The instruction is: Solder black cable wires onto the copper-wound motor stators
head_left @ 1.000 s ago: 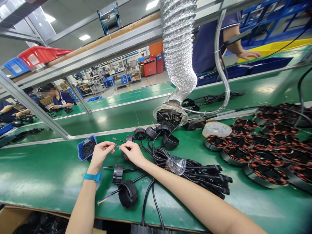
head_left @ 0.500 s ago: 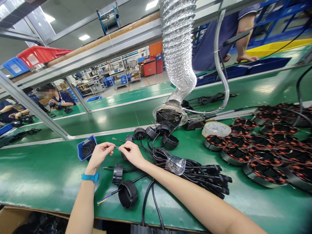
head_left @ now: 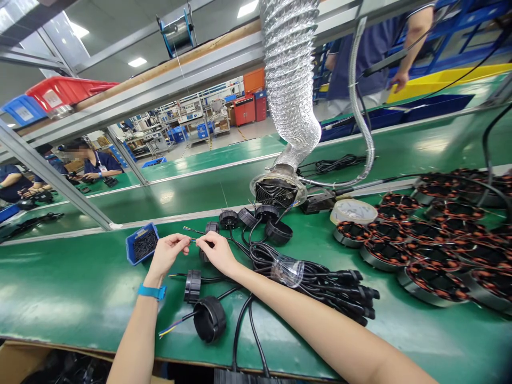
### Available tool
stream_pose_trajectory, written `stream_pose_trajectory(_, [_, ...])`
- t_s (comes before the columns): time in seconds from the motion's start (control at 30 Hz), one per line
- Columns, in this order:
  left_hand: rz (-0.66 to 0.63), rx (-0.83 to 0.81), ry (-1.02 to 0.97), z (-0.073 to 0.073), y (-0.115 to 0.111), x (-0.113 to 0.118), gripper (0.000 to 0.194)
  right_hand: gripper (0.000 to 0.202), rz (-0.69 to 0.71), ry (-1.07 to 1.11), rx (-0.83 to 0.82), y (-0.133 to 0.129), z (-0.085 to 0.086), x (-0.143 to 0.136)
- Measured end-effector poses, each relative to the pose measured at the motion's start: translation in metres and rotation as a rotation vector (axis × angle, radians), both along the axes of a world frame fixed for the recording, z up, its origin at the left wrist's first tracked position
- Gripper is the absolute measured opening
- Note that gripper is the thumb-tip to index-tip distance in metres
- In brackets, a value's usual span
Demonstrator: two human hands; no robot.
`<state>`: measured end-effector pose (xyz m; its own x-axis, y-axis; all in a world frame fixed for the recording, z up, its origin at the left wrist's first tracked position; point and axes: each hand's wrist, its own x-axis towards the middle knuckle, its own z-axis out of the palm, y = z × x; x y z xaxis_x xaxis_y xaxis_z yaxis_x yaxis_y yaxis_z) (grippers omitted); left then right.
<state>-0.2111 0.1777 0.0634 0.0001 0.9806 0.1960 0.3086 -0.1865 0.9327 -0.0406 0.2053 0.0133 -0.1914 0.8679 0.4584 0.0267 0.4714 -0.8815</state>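
Observation:
My left hand, with a blue band at the wrist, pinches the thin wire ends from the left. From the right, my right hand pinches the same wires, its fingertips close to the left ones. Beneath the right hand a black ring cap is partly hidden. Nearer the front edge lie a black ring cap and a larger one, each with a cable through it; coloured wires stick out of the larger one. Beside my left hand stands a blue bin of small black pieces.
Bundled black cables lie under my right forearm. Copper-wound rings crowd the right side near a tape roll. A fan hangs on a silver duct. Across the bench stands a person; others sit at far left.
My left hand has shifted slightly right, closer to my right hand, which stays almost in place. The person across the bench has straightened up and lifted a hand off the surface.

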Motion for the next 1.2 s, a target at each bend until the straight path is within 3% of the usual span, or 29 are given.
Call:
stream_pose_trajectory(0.3, [-0.054,0.042,0.095,-0.005,0.000,0.007,0.021,0.019,-0.010,0.019,-0.014,0.001,0.000,0.000])
stream_pose_trajectory(0.43, [-0.062,-0.017,0.049,-0.002,0.000,-0.001,0.038,0.020,-0.008,0.026,-0.019,0.000,0.002,0.001])
stream_pose_trajectory(0.67, [0.106,0.205,-0.119,-0.003,0.002,-0.006,0.044,0.021,-0.007,0.011,-0.016,0.000,0.002,0.001])
stream_pose_trajectory(1.2, [0.058,0.215,-0.073,-0.008,0.002,0.002,0.038,0.021,-0.006,-0.001,-0.010,0.001,-0.001,-0.001])
